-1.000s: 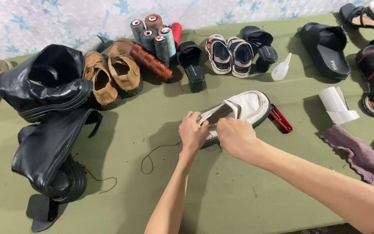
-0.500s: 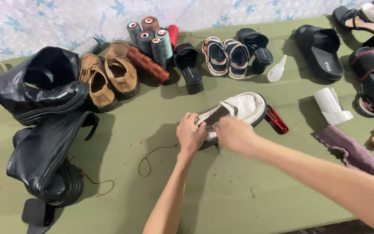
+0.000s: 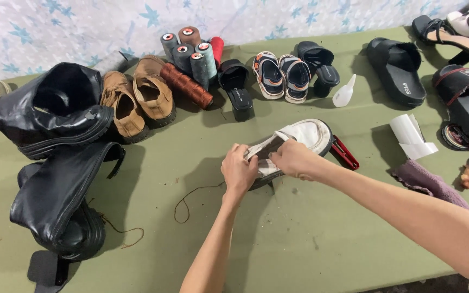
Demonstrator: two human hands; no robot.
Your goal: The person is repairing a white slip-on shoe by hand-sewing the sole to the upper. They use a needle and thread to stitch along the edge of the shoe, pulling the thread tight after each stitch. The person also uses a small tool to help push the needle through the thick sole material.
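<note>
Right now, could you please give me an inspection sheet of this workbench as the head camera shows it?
Surface: table under an olive green cloth, a few small marks.
Job's things: white shoe lying on the cloth; brown thread trailing from it.
Clutter: black boots, brown suede shoes, thread cones, small striped sandals, black sandals, white squeeze bottle, red-handled tool, white paper roll, purple rag.
Grippers: left hand and right hand both grip the white shoe at its heel end.
Cables: nothing seen.
Surroundings: pale wall covering with blue star shapes.
</note>
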